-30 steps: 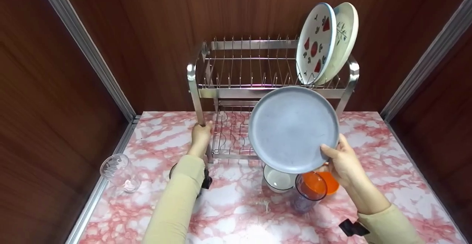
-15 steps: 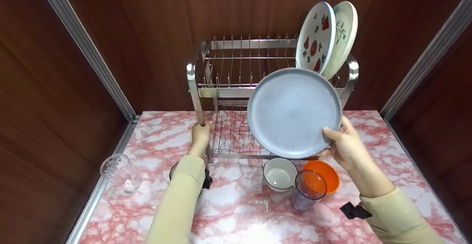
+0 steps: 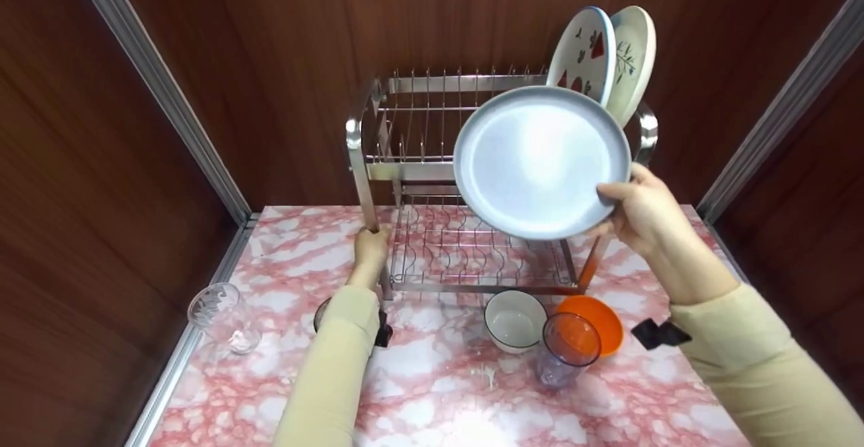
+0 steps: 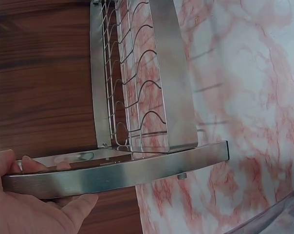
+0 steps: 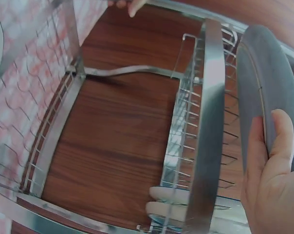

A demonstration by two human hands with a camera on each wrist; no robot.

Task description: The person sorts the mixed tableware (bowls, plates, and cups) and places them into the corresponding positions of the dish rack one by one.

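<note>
My right hand (image 3: 644,214) pinches the lower right rim of a round grey plate (image 3: 540,163), thumb on its face and fingers behind. In the head view the plate overlaps the upper tier of a metal dish rack (image 3: 418,171). The right wrist view shows the grey plate (image 5: 264,83) edge-on beside the upper tier's rail. My left hand (image 3: 370,251) grips the rack's left front post; in the left wrist view, fingers and thumb wrap round that flat metal post (image 4: 88,180). A plate with red patterns (image 3: 580,55) and a cream plate with a sprig (image 3: 631,62) stand upright at the rack's right end.
A white cup (image 3: 515,322), a clear purplish glass (image 3: 567,352) and an orange bowl (image 3: 607,329) stand before the rack. A clear patterned glass (image 3: 226,319) is at the left; a dark-rimmed vessel (image 3: 321,313) is mostly hidden by my left sleeve. Wooden walls (image 3: 270,62) enclose the marbled table.
My right hand has raised the grey plate from in front of the lower tier to the upper tier's height, tilting it back. My left hand has stayed on the post.
</note>
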